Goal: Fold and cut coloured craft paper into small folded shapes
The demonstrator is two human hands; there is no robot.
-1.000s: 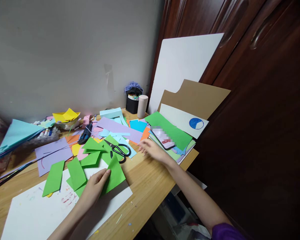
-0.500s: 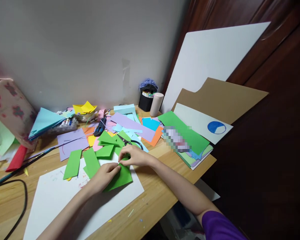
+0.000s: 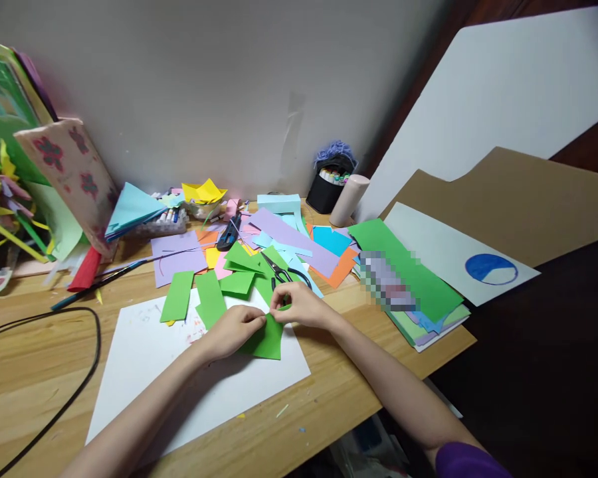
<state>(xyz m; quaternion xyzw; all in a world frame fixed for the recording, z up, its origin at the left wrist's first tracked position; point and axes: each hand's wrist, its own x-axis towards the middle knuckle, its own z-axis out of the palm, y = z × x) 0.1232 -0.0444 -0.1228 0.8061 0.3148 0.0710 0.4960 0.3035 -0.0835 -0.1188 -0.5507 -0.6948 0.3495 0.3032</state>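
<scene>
A piece of green paper [image 3: 265, 340] is pinched along its upper edge by both hands, above a white sheet [image 3: 144, 385]. My left hand [image 3: 238, 328] has its thumb and fingers closed on the paper's top edge. Close beside it, my right hand [image 3: 299, 305] pinches the same edge at the upper right corner. Black-handled scissors [image 3: 278, 269] lie just beyond my right hand, partly on green scraps. To the left lie cut green paper rectangles [image 3: 177, 296], several more pieces overlapping near the scissors.
Coloured paper scraps [image 3: 289, 242] spread toward the wall, with a utility knife [image 3: 228, 232] among them. A black marker holder [image 3: 325, 191] and a pale cylinder [image 3: 349, 200] stand at the back. Stacked paper [image 3: 403, 265] lies right. A black cable [image 3: 96, 345] curves along the left.
The camera view has turned left, so everything sits farther right in the picture. Both hands still pinch the green paper, which is tilted slightly differently.
</scene>
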